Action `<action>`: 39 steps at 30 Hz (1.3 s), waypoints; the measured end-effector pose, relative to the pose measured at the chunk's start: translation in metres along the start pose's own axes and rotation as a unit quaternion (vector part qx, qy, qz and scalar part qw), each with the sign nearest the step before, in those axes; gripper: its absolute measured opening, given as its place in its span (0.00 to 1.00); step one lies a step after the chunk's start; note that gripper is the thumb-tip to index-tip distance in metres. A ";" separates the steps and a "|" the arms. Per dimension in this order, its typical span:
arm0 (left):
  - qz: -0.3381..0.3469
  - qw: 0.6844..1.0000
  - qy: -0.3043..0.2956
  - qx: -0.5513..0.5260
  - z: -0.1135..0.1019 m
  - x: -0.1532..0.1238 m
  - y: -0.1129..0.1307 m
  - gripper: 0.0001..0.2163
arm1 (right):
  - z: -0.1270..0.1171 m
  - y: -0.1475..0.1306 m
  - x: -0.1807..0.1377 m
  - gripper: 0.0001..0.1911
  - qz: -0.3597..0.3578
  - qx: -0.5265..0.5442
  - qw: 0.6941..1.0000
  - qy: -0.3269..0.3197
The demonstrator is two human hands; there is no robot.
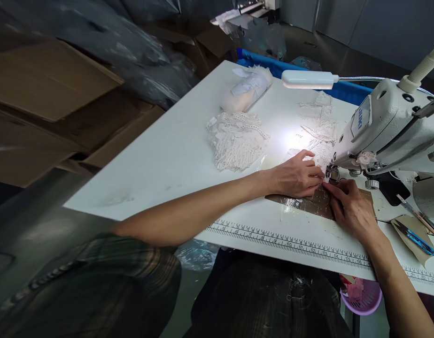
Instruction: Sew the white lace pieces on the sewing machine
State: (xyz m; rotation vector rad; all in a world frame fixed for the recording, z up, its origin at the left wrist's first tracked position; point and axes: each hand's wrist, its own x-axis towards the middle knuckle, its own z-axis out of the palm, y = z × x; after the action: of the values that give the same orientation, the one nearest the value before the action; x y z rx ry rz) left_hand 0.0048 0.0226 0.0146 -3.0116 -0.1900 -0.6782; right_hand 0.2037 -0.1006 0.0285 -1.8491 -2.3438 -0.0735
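My left hand [298, 176] is at the sewing machine's presser foot [331, 172], its fingers curled down on the edge of some white lace [319, 150]. From the right, my right hand [354, 206] reaches to the same spot, index finger and thumb closed near the left fingertips. Whatever small piece lies in its pinch is hidden. Beneath both hands is a brown board [308, 204] with clear tape on it. The lace trails away behind the needle under a bright light. The white sewing machine [375, 122] stands just beyond my right hand.
A heap of white lace pieces [238, 141] and a wrapped, tied bundle [248, 89] lie on the white table [160, 173]. A lamp [308, 80] hangs over the back. Blue thread snips [416, 239] lie at right. A purple basket [365, 300] sits below; cardboard boxes [44, 80] stand left.
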 end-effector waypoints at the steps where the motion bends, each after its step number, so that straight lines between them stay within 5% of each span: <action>1: -0.004 1.000 -0.001 0.004 0.000 0.000 0.000 0.13 | -0.001 -0.001 0.000 0.22 0.004 -0.003 1.000 -0.007; 20: -0.023 0.998 -0.051 0.013 -0.006 0.000 -0.002 0.14 | -0.009 -0.012 0.013 0.22 0.034 -0.093 0.993 -0.070; 27: -0.036 0.997 -0.064 0.034 -0.008 0.002 -0.001 0.17 | -0.015 0.008 0.007 0.22 0.020 0.131 0.991 -0.021; 30: -0.038 0.996 -0.072 0.031 -0.008 0.002 -0.001 0.18 | -0.013 0.023 0.011 0.28 0.074 0.220 0.973 -0.005; 34: -0.049 0.995 -0.082 0.027 -0.008 0.002 -0.001 0.18 | -0.002 0.033 0.018 0.35 0.149 0.230 0.961 0.034; 39: -0.065 0.994 -0.088 0.022 -0.007 0.002 0.000 0.18 | 0.004 0.029 0.011 0.29 0.122 0.236 0.961 0.082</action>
State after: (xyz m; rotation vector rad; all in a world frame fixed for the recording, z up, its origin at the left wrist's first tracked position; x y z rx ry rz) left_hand 0.0037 0.0223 0.0217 -3.0366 -0.4055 -0.4083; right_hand 0.2286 -0.0823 0.0247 -1.7847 -1.8053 0.3194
